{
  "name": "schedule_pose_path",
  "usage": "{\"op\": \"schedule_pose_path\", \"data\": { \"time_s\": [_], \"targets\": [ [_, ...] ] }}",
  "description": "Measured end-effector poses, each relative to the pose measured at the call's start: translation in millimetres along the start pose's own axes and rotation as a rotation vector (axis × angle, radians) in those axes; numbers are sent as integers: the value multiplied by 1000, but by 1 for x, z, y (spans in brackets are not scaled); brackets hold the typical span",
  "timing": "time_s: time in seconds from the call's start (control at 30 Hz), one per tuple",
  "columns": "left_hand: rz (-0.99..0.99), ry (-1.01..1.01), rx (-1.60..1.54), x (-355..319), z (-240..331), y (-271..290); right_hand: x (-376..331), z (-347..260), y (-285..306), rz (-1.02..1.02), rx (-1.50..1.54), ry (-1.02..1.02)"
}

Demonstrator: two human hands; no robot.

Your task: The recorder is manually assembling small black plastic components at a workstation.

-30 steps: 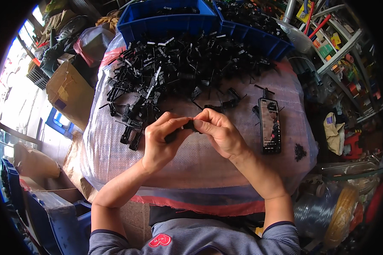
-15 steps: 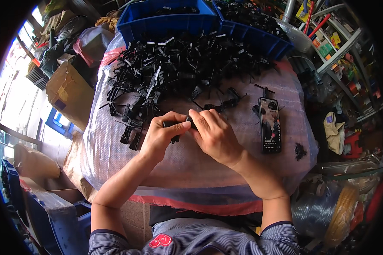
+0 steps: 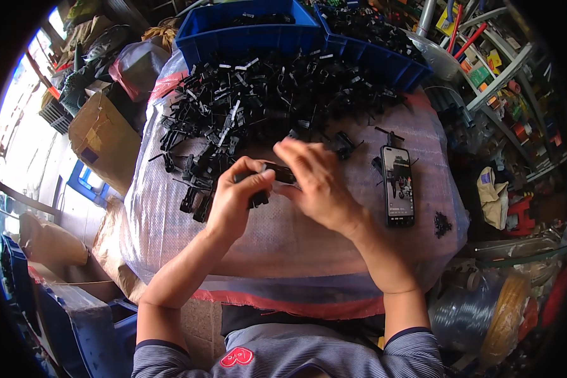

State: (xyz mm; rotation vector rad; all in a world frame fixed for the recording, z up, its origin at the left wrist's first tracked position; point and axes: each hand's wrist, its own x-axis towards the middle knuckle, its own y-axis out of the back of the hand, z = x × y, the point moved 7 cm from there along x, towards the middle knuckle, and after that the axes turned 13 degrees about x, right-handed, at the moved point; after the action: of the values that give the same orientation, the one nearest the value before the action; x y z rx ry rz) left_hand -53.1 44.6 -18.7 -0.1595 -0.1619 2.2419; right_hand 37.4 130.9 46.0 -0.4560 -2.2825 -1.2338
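Note:
Over the near part of the covered work surface, my left hand [image 3: 234, 196] is closed around a black plastic part [image 3: 281, 174], its thumb pressed on top. Much of that part is hidden by the fingers. Close on its right is my right hand [image 3: 318, 179], its fingers stretched out and lifted, slightly smeared by motion. The thumb of this hand is near the part's right end; whether it touches cannot be made out. Beyond both hands spreads a large heap of similar black plastic parts [image 3: 264, 94], several of them lying loose just left of my left hand.
Two blue bins [image 3: 249, 39] with black parts stand behind the heap. A phone [image 3: 399, 189] with a lit screen lies on the right, near a small pile of tiny black pieces [image 3: 443, 223]. White woven sheeting [image 3: 277, 252] covers the surface. Metal shelving [image 3: 501, 82] stands at right.
My right hand's fingers have come off the black part, lifting and straightening. My left hand has shifted slightly left, still holding it. The picture on the phone screen differs.

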Motion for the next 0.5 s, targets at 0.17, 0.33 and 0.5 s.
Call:
{"op": "schedule_pose_path", "data": {
  "time_s": [0.17,0.33,0.5],
  "targets": [
    [35,55,-331,12,6,10,-24,61,2,-77,-312,-282],
    [-120,112,-425,9,2,7,-21,41,-8,-120,7,-207],
    [-159,55,-359,10,5,4,-14,33,15,93,245,-173]
  ]
}}
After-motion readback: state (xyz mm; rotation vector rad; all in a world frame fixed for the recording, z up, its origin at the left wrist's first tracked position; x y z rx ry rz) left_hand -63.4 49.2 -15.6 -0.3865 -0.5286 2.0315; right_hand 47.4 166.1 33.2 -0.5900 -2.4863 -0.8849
